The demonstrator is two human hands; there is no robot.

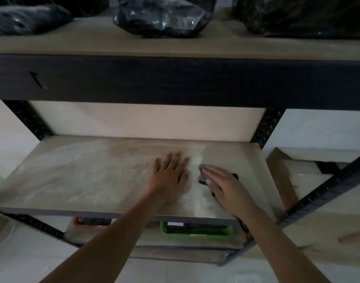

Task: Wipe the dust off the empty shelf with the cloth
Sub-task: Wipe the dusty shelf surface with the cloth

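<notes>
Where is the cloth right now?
In the head view the cloth lies on the right part of the shelf, pressed flat under the right hand, just right of the left hand.

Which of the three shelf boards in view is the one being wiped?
The middle shelf: bare and dusty, both hands on it. The top shelf carries black bags; the bottom shelf holds a green basket.

Pale, dust-streaked wooden shelf board (pixel 83 176): my left hand (pixel 170 174) flat on it; dark grey cloth (pixel 203 175) under my right hand (pixel 226 186).
</notes>
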